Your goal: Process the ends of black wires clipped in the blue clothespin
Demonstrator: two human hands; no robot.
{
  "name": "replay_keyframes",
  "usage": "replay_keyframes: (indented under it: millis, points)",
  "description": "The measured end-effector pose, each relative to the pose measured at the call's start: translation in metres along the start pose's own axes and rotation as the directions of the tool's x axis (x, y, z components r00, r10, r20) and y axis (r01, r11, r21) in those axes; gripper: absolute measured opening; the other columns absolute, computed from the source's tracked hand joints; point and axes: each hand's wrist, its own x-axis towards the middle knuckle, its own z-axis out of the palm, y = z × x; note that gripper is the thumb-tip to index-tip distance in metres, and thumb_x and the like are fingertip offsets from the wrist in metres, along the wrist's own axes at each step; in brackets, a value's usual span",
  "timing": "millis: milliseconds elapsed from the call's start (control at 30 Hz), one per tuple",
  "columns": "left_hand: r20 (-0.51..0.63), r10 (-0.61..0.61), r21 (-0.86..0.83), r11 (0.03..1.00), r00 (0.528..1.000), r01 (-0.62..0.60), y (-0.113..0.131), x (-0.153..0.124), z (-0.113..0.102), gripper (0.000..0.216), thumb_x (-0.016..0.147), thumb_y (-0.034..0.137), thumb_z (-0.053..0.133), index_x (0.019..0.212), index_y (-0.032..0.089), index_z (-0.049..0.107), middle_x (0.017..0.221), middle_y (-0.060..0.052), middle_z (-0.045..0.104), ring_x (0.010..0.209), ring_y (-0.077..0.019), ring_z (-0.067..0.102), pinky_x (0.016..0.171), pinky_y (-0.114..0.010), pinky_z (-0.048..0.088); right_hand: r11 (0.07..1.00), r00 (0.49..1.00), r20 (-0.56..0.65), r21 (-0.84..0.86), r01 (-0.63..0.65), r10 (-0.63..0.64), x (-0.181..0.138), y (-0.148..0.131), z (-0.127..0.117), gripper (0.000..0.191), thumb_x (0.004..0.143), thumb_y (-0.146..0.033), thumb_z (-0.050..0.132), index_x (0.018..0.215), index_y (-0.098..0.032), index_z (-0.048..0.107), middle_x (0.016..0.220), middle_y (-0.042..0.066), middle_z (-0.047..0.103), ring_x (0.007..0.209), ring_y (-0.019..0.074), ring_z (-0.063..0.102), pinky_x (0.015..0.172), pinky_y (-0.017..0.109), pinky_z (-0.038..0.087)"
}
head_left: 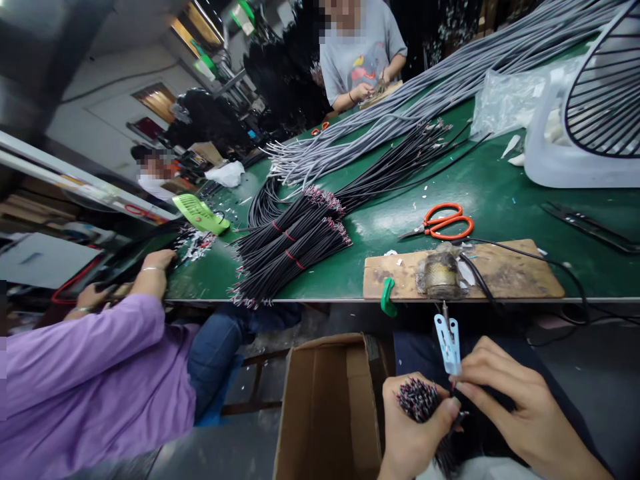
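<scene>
Green-topped workbench [380, 223] fills the middle of the room, with long grey cables across its far side and banded black cable bundles [285, 250] lying nearer its left end. At the near edge, a worn wooden board [520, 270] carries a wrapped metal cylinder [443, 277], whose thin tip points toward the person, and a forked pale-blue plastic clip [449, 343] stands at that tip.

Below the edge, over the lap, the left hand [413, 430] has its fingers curled firmly round a thick bunch of thin black cables [419, 400] with red and white stripped ends. The right hand [505, 393] has thumb and forefinger pinched together, apparently on a thin reddish-ended strand [453, 385] just below the clip; exactly how it meets the clip is too small to tell.

A loosened left grip could let cables slide out and splay, since they look loose in the fist. Poor aim could bend the fine ends against the clip; if the tip is hot, straying fingers could be burned.

The bunch's ends face up toward the camera, its long axis running down through the fist and slightly right. The clip's long axis runs away from the person, forked end toward the bench, narrow end toward the fingertips.
</scene>
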Motion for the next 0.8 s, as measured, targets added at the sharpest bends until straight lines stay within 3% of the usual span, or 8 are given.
replay_keyframes:
  millis: [133,233,333,433,533,667,800]
  points:
    - [0.05,0.009,0.182,0.983,0.999,-0.018,0.002,0.005,-0.004,0.03,0.059,0.033,0.086,0.066,0.013,0.065,0.063,-0.002,0.063,0.049,-0.0131,0.058,0.044,-0.024,0.051,1.0,1.0,-0.006,-0.015,0.01,-0.01,-0.003,-0.001,0.001,0.021,0.087,-0.004,0.057,0.094,-0.023,0.061,0.083,0.001,0.064,0.077,0.0169,0.056,0.084,0.035,0.041]
    - [0.166,0.036,0.227,0.971,0.985,-0.074,0.008,0.012,-0.004,0.024,0.061,0.032,0.084,0.062,0.013,0.068,0.06,-0.003,0.064,0.053,-0.0143,0.057,0.051,-0.025,0.049,0.972,0.979,0.103,0.137,-0.191,0.178,-0.004,-0.001,0.002,0.013,0.093,-0.014,0.051,0.085,-0.022,0.057,0.081,0.001,0.058,0.078,0.0171,0.055,0.087,0.036,0.041]
    - [0.304,0.098,0.153,0.977,0.947,-0.151,0.015,0.019,-0.001,0.017,0.06,0.025,0.086,0.06,0.014,0.073,0.057,-0.003,0.066,0.054,-0.0139,0.057,0.056,-0.024,0.045,0.801,0.891,0.293,0.401,-0.444,0.347,-0.004,0.002,0.005,0.02,0.098,-0.028,0.044,0.083,-0.021,0.055,0.082,0.001,0.052,0.078,0.0168,0.054,0.074,0.03,0.046]
    - [0.343,0.16,0.062,0.979,0.926,-0.192,0.02,0.022,0.001,0.014,0.057,0.021,0.088,0.064,0.017,0.076,0.059,-0.003,0.069,0.055,-0.0135,0.059,0.056,-0.023,0.043,0.659,0.844,0.392,0.532,-0.532,0.365,-0.003,0.005,0.008,0.021,0.097,-0.033,0.046,0.086,-0.02,0.057,0.082,0.0,0.052,0.079,0.016,0.053,0.073,0.027,0.046]
    - [0.356,0.201,0.076,0.967,0.913,-0.243,0.024,0.022,0.002,0.012,0.058,0.02,0.087,0.065,0.018,0.077,0.06,-0.004,0.071,0.055,-0.0143,0.059,0.057,-0.024,0.044,0.694,0.853,0.34,0.497,-0.521,0.396,0.001,0.007,0.007,0.023,0.096,-0.036,0.048,0.084,-0.02,0.059,0.082,0.0,0.052,0.079,0.0161,0.053,0.072,0.027,0.045]
    - [0.345,0.272,0.121,0.936,0.898,-0.33,0.026,0.021,0.0,0.01,0.061,0.019,0.085,0.066,0.018,0.076,0.06,-0.004,0.071,0.054,-0.0149,0.06,0.055,-0.024,0.044,0.829,0.892,0.144,0.328,-0.452,0.429,0.011,0.005,-0.002,0.026,0.095,-0.039,0.05,0.081,-0.02,0.062,0.082,0.003,0.056,0.079,0.018,0.055,0.071,0.028,0.044]
    - [0.295,0.363,0.098,0.909,0.884,-0.406,0.028,0.021,0.0,0.011,0.062,0.02,0.084,0.065,0.019,0.074,0.06,-0.002,0.069,0.053,-0.0139,0.06,0.055,-0.023,0.044,0.87,0.898,0.014,0.244,-0.429,0.439,0.03,0.003,-0.007,0.031,0.09,-0.047,0.054,0.079,-0.02,0.065,0.078,0.004,0.059,0.078,0.0205,0.056,0.066,0.028,0.043]
